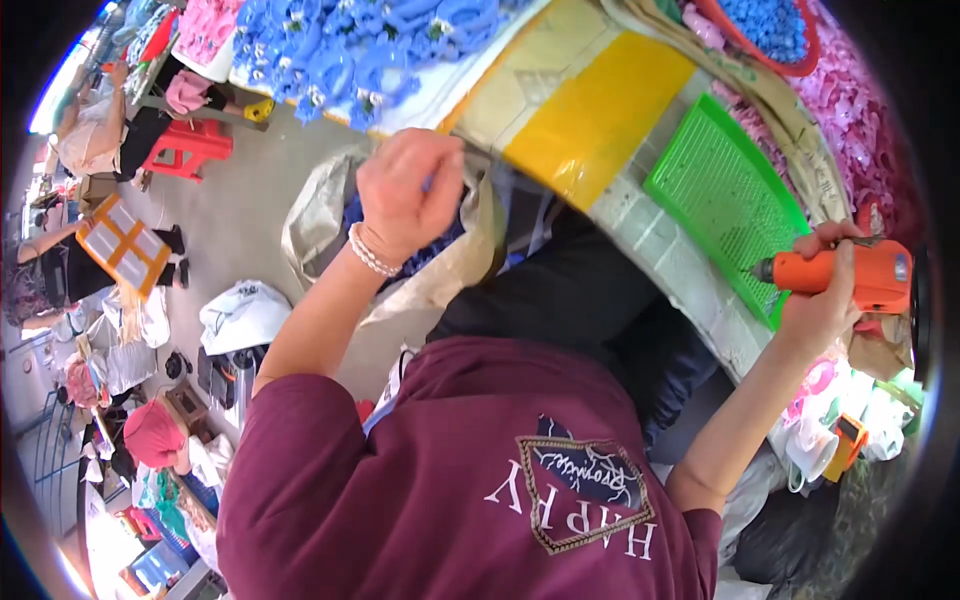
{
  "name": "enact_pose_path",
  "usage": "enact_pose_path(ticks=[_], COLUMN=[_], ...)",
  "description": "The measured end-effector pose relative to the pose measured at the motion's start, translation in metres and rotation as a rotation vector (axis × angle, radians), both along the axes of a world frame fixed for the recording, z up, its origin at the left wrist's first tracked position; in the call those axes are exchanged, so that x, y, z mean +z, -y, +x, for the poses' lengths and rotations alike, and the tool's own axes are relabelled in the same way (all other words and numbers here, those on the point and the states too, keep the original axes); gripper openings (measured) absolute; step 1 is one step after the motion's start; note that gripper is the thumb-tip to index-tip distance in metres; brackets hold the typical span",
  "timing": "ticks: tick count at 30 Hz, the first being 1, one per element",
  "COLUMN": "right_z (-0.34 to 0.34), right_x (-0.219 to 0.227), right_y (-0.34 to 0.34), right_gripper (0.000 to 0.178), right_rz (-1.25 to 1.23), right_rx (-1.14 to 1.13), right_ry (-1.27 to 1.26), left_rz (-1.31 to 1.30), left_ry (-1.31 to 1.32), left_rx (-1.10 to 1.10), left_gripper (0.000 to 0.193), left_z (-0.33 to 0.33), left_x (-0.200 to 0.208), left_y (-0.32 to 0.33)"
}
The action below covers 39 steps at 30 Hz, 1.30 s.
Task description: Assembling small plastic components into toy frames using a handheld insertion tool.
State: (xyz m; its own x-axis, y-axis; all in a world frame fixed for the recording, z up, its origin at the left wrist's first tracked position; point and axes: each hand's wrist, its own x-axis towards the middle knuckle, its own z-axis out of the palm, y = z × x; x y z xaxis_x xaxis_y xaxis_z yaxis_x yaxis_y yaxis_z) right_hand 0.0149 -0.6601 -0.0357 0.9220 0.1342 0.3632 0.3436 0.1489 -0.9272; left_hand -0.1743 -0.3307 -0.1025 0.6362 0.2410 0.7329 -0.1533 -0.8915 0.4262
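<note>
My left hand (408, 190), with a pearl bracelet at the wrist, is raised near the table's left edge with its fingers curled closed. A speck of blue shows between the fingers, too small to name. Below that hand stands an open woven sack (465, 255) with dark blue pieces inside. Blue plastic parts (375, 50) are heaped on the table just beyond it. On the right, my right hand (822, 300) grips an orange power screwdriver (858, 277), its tip pointing left over the edge of a green perforated basket tray (725, 180).
Yellow tape (600, 110) covers part of the table. Pink pieces (850, 120) and a red basin (812, 55) of blue bits lie at the far right. Leftward are a red stool (190, 148), a white bag (245, 315) and other people at work.
</note>
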Motion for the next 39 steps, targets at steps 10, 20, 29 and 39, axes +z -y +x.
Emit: enact_pose_path(ticks=[10,20,29,39], right_z=[0.020,0.034,0.041,0.039], right_x=[-0.014,-0.011,-0.005,-0.011], right_y=[0.039,0.049,0.049,0.047], right_gripper=[0.026,0.031,0.036,0.036], right_rz=[0.147,0.025,0.076,0.050], right_rx=[0.102,0.131,0.102,0.115], right_ry=[-0.215,-0.137,-0.213,-0.184], left_rz=[-0.366,-0.154,-0.775,-1.776], left_ry=[-0.447,-1.194,-1.070,-0.753], left_rx=[0.417,0.225,0.677,0.591], left_gripper=[0.009,0.017,0.043,0.038], left_z=[-0.088,-0.138,-0.147,-0.143], left_x=[-0.104,-0.184,-0.218,-0.232], left_y=[-0.074,-0.086,-0.069,-0.069])
